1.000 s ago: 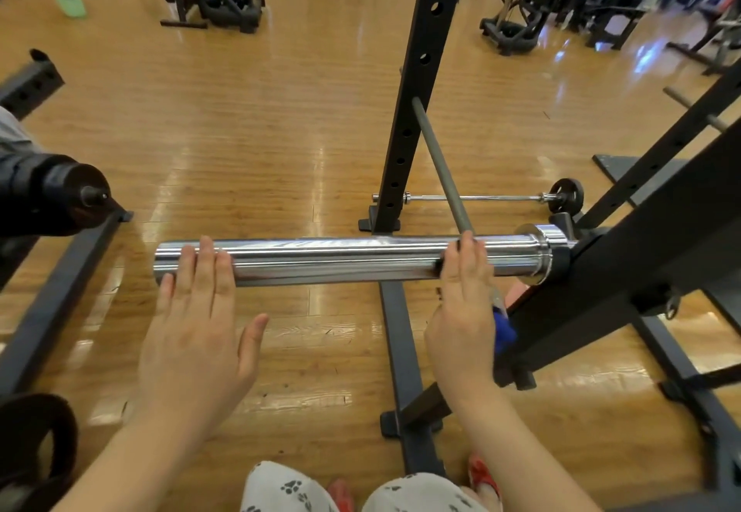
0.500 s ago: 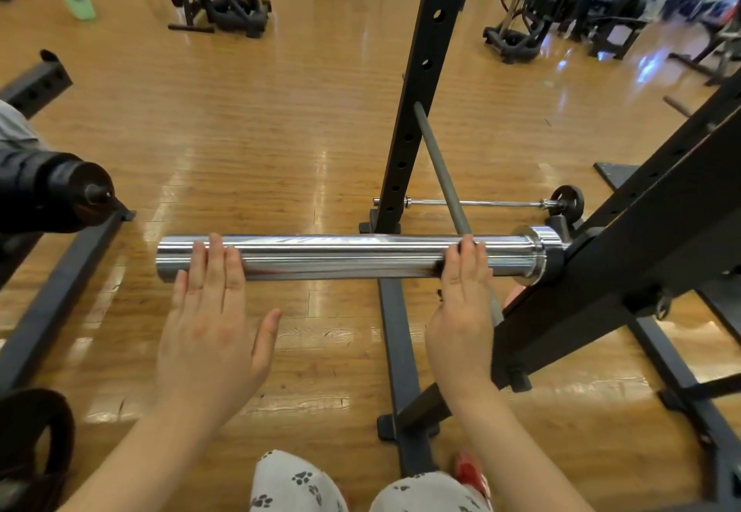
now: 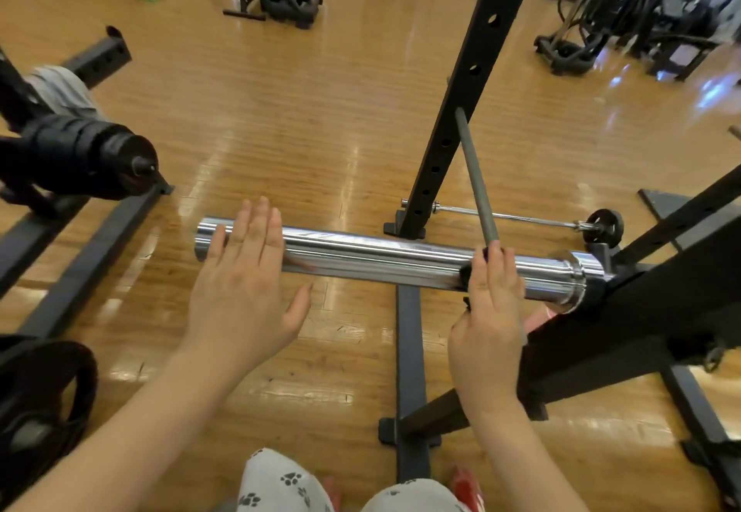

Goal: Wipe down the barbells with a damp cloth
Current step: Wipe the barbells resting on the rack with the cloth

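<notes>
Wiping the chrome sleeve on the rack

I see the sleeve (image 3: 381,261) lying level in the rack (image 3: 641,311) at right. My left hand (image 3: 244,283) lies flat near its free end, fingers straight, steadying. My right hand (image 3: 487,323) presses something dark, probably the cloth (image 3: 467,271), near the collar, fingers straight. I'd keep firm pressure and run long strokes leftward, turning the sleeve to reach underneath.
</notes>
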A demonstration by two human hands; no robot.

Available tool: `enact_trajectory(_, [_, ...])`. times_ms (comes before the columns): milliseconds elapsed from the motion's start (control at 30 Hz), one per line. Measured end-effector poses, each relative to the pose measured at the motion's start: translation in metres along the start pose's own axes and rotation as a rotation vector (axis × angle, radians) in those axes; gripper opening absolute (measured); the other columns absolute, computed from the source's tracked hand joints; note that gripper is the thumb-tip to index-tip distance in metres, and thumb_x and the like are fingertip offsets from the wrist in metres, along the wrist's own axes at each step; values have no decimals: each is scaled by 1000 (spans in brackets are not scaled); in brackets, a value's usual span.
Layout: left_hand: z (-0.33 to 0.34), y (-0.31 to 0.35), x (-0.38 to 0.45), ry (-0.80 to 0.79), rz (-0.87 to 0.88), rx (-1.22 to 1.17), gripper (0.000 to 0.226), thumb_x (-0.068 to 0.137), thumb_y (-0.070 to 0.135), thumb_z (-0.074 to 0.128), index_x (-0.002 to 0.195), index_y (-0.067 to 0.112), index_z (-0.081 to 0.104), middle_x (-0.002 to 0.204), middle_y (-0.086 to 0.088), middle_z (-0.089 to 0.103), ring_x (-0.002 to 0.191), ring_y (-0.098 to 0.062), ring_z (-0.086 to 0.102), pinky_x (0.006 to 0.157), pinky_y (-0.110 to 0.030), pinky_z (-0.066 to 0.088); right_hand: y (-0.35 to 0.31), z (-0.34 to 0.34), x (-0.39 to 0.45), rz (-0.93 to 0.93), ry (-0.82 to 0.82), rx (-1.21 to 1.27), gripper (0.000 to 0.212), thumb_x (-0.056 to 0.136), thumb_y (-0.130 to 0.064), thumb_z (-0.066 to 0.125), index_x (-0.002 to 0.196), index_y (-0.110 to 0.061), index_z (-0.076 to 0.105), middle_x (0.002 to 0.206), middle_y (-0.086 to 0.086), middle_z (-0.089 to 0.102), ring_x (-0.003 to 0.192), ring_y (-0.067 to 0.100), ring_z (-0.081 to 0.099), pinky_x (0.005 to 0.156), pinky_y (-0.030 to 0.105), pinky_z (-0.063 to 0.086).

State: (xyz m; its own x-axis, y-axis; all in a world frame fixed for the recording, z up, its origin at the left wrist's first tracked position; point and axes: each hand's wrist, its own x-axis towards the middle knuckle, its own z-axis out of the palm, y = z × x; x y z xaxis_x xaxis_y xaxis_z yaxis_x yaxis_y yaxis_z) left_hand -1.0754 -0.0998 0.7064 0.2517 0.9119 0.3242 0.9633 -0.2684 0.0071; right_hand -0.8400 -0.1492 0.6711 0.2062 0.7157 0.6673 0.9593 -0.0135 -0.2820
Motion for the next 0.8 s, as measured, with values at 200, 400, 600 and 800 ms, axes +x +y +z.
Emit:
enact_trajectory(200, [-5,-9,3,-36,27,34,85,88,57,29,140,-10,36,147,-26,35,138,-37,32,112,-41,10,16,-2,-12,-67,-57,11,57,83,7,32,140,3,32,147,21,33,142,29,19,118,41,14])
enact_trajectory(400, [1,-19,-17,-26,-65,6,87,89,59,28,145,-8,26,152,-25,23,142,-35,22,113,-41,7,1,1,-10,80,17,-51,65,76,20,36,140,7,32,147,25,32,140,36,22,113,52,25])
enact_trajectory(600, [6,-18,-10,-2,-42,-2,87,91,60,25,143,-11,30,150,-27,26,140,-38,23,114,-42,7,15,4,-16,-55,-67,30,66,79,13,37,143,0,25,150,16,27,145,25,12,117,42,14])
enact_trajectory(800, [11,-20,-11,44,-22,-29,88,95,61,14,142,-13,27,150,-30,23,141,-40,19,115,-40,5,11,2,-7,116,39,-24,64,77,12,31,141,6,31,148,24,30,142,31,17,116,41,15])
